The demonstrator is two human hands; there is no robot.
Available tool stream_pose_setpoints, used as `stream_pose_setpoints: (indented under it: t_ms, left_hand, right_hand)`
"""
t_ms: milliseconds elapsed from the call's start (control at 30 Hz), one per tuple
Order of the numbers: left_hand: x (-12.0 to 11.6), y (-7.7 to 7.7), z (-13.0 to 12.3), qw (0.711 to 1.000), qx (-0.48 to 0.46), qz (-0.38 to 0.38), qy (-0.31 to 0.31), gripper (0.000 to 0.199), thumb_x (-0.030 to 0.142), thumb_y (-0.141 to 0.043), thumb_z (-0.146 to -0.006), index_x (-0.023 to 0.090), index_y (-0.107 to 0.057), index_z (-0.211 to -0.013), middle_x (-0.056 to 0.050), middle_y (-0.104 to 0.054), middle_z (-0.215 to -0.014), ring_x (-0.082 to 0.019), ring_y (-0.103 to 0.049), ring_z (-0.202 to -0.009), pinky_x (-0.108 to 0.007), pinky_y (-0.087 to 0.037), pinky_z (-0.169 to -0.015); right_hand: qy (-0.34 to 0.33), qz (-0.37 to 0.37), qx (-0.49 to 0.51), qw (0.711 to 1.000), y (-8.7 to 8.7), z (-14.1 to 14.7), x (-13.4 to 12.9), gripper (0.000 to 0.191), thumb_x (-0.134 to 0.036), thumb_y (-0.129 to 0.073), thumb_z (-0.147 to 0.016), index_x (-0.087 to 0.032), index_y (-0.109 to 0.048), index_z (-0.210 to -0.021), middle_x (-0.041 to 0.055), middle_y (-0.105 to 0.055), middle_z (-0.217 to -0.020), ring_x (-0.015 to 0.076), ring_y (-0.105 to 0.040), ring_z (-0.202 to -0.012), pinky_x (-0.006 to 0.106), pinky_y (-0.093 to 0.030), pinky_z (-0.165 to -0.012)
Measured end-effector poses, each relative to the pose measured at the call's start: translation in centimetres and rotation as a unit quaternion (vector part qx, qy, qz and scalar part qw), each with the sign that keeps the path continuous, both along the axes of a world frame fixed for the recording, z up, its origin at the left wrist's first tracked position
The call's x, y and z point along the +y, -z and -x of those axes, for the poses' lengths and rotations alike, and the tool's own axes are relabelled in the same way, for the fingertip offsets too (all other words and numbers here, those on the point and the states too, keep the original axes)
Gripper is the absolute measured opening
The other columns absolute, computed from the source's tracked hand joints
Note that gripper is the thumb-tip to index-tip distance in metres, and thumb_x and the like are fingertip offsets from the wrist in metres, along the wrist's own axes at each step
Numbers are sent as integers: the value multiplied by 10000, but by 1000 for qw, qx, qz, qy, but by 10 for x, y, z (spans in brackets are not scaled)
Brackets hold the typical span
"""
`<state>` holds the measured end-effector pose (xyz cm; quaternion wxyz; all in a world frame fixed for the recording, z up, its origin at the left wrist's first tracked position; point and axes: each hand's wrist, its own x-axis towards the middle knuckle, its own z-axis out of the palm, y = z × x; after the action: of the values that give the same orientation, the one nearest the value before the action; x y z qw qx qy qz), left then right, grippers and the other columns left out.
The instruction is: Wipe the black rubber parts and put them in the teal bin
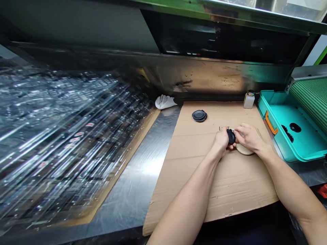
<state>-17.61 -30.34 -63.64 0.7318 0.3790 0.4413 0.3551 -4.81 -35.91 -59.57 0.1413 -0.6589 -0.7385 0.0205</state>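
Note:
My left hand [221, 140] grips a small black round plastic part [231, 136], held upright on edge just above the cardboard sheet [189, 177]. Close against the part's right side is my right hand [247, 136], its fingers pinched together; what sits between them, if anything, is too small to make out. Partly covered by the right hand, a flat beige disc [244, 150] lies on the cardboard. Farther back to the left rest black round lid-like parts [199, 115], apparently stacked.
On the right stands a teal bin [288, 149] with an orange handle [270, 123] and several black round parts [295, 127]. A small bottle [249, 99] stands at the back. Clear plastic-wrapped stacks [63, 146] fill the left, near a crumpled white glove or cloth [165, 101].

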Motion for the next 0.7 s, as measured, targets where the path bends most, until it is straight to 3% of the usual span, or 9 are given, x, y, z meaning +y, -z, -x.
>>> stream_pose_setpoints:
  t_ms: [233,367,533,700]
  left_hand:
    - [2,-2,8,985,119,-114,54,457,416,-386,-953,158,-628,-664,-62,-575,-409,-148,-478,-274,-231,-309,-298]
    - [-1,-5,12,973,128,-170,86,509,407,-373,-962,165,-601,-577,-59,-564,-397,-137,-492,-295,-220,-346,-328]
    - [-4,-4,12,966,135,-195,101,515,386,-371,-956,165,-597,-550,-60,-585,-434,-134,-514,-328,-216,-353,-337]
    - [-4,-8,10,962,165,-189,106,516,343,-325,-943,182,-579,-523,-61,-570,-413,-148,-503,-317,-239,-364,-342]
  right_hand:
    - [-9,-10,-45,999,0,7,4,314,-314,-424,-1026,-220,-711,-940,48,-674,-981,180,-612,-896,271,-349,-706]
    - [6,13,-42,999,-4,9,5,299,-292,-451,-996,-215,-722,-899,46,-702,-971,180,-626,-862,276,-356,-696]
    - [30,62,-63,996,-12,8,4,296,-304,-493,-957,-200,-746,-842,80,-740,-938,215,-659,-847,289,-369,-675]
    - [12,56,-74,996,-15,10,5,328,-301,-469,-980,-174,-763,-910,106,-744,-1027,222,-673,-875,287,-395,-705]
